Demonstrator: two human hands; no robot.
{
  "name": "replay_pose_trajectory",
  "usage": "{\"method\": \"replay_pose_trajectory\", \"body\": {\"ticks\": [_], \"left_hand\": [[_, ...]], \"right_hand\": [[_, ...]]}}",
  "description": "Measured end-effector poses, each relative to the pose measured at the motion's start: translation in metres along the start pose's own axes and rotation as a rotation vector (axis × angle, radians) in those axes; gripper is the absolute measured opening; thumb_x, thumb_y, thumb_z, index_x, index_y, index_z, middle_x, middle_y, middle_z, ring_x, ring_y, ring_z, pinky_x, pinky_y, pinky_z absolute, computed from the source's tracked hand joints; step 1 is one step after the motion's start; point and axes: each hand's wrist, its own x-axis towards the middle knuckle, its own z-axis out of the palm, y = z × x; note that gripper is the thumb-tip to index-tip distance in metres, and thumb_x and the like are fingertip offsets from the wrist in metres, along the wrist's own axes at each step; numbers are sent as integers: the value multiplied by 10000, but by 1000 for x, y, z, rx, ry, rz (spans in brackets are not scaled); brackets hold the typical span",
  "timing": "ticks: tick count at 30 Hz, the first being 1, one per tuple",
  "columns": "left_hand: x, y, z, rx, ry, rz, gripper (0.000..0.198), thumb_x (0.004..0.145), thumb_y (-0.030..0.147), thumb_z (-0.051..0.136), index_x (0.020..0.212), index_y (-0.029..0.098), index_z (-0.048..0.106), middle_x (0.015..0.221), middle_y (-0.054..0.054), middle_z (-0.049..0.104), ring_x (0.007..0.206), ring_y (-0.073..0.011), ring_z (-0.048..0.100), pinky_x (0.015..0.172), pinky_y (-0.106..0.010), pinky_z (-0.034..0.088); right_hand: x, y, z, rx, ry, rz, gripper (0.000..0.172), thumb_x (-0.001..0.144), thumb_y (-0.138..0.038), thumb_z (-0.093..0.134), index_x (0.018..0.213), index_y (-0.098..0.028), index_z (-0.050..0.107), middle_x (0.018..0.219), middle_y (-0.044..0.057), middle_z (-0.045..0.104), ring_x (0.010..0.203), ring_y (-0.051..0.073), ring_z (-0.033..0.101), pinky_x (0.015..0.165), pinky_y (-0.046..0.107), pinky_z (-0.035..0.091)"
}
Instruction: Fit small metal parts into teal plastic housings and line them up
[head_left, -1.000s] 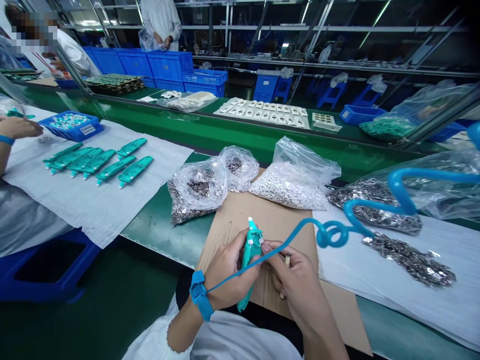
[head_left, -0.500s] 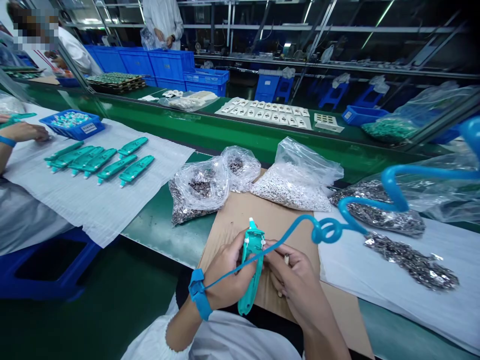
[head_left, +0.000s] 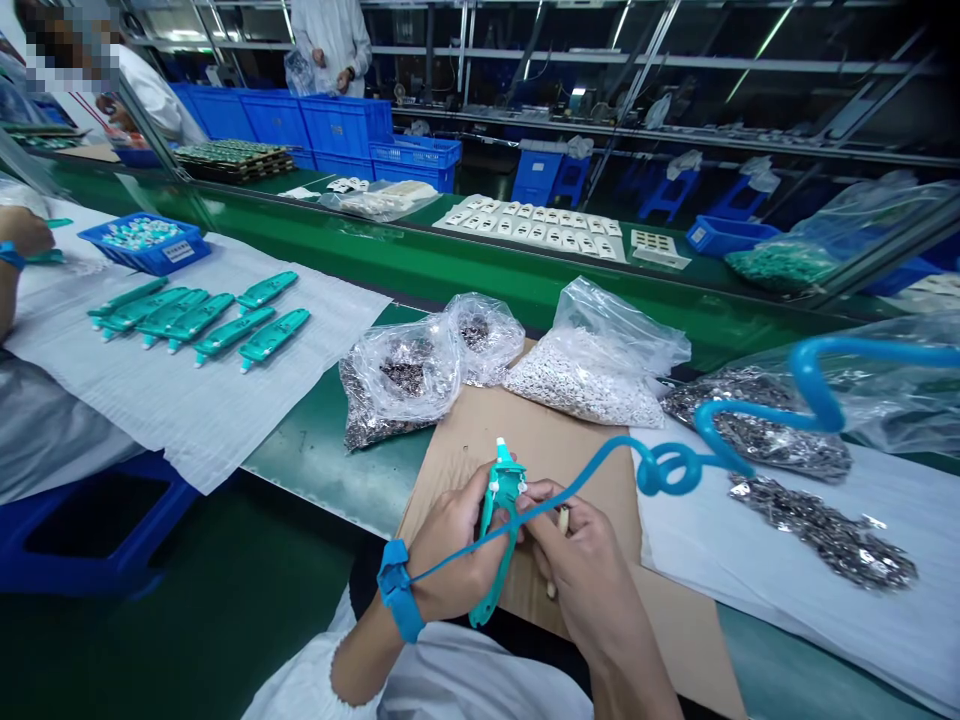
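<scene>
Tilted further than a moment ago, the teal casing [head_left: 496, 530] sits clamped in the left hand [head_left: 450, 565] above a cardboard sheet [head_left: 465, 430] on the green bench [head_left: 315, 450]. The right hand [head_left: 589, 570] closes on a pale stick [head_left: 562, 519], mostly hidden, fingertips [head_left: 529, 491] touching the casing. Clear bags [head_left: 401, 375] hold small metal parts; what the blue tray [head_left: 154, 265] holds is unclear.

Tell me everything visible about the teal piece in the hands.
The teal piece is a slim, elongated shell of glossy plastic, tapering to a pale tip at the top, with small white bits near its upper end. It stands nearly upright above the cardboard sheet. The left hand grips its middle; the right hand, which also holds a pale stick, touches its upper part. The blue cord crosses in front of it.
</scene>
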Motion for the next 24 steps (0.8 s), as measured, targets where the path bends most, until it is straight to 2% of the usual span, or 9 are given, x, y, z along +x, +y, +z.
{"method": "replay_pose_trajectory", "body": {"ticks": [4, 6, 9, 11, 12, 15, 18, 22, 24], "left_hand": [[1, 1, 0, -52, 29, 9, 348, 1004, 312, 457, 1324, 186, 512, 863, -10, 715, 755, -165, 657, 743, -254, 499], [1, 0, -1, -91, 44, 22, 371, 1010, 330, 459, 1350, 188, 503, 991, -36, 723, 821, -168, 664, 839, -273, 506], [3, 0, -2, -136, 78, 23, 432, 1008, 362, 475, 1403, 187, 458, 1164, -72, 691, 893, -177, 660, 896, -289, 508], [3, 0, -3, -130, 101, -2, 455, 1002, 366, 488, 1418, 185, 444, 1147, -73, 698, 898, -187, 663, 866, -289, 523], [4, 0, -3, -123, 109, -15, 455, 1000, 363, 491, 1417, 186, 448, 1113, -68, 710, 886, -190, 668, 839, -285, 530], [4, -1, -4, -118, 128, -64, 464, 995, 356, 495, 1424, 186, 449, 999, -52, 730, 821, -192, 681, 717, -264, 541], [5, -3, -2, -99, 145, -95, 491, 981, 371, 514, 1429, 181, 454, 878, -39, 716, 773, -196, 675, 668, -264, 540], [6, -6, 1, -44, 173, -57, 473, 966, 363, 532, 1406, 192, 494, 801, -18, 678, 756, -198, 657, 743, -299, 545], [6, -7, 2, 21, 199, -51, 479, 964, 339, 522, 1418, 190, 489, 814, -24, 671, 786, -209, 653, 786, -322, 539]], "right_hand": [[0, 0, 4, -44, 46, 4, 352, 778, -508, 724, 879, -170, 720, 551, -49, 481, 385, 49, 253, 347, 197, 186], [0, -3, 6, -97, 61, -1, 380, 786, -525, 705, 919, -171, 738, 559, -25, 528, 408, 85, 372, 365, 209, 276], [1, -10, 6, -218, 97, -78, 401, 793, -538, 674, 962, -183, 752, 724, 49, 674, 691, 203, 636, 567, 263, 487], [1, -13, 0, -351, 159, -131, 414, 793, -542, 657, 1012, -204, 753, 894, 78, 724, 912, 263, 668, 749, 321, 524], [1, -14, -5, -431, 190, -154, 421, 797, -545, 646, 1038, -216, 751, 942, 82, 730, 951, 276, 665, 790, 345, 518], [0, -21, -26, -685, 227, -228, 423, 831, -567, 594, 1059, -246, 747, 928, 81, 733, 808, 269, 665, 717, 367, 499], [5, -42, -42, -899, 181, -303, 428, 865, -587, 540, 1042, -258, 750, 911, 82, 741, 653, 243, 631, 618, 362, 464], [35, -85, -38, -1104, 78, -464, 365, 919, -515, 499, 943, -269, 767, 971, 77, 757, 785, 267, 679, 632, 343, 461], [58, -111, -33, -1285, 113, -513, 283, 923, -381, 527, 910, -246, 775, 882, 84, 756, 790, 278, 681, 645, 343, 444]]}}
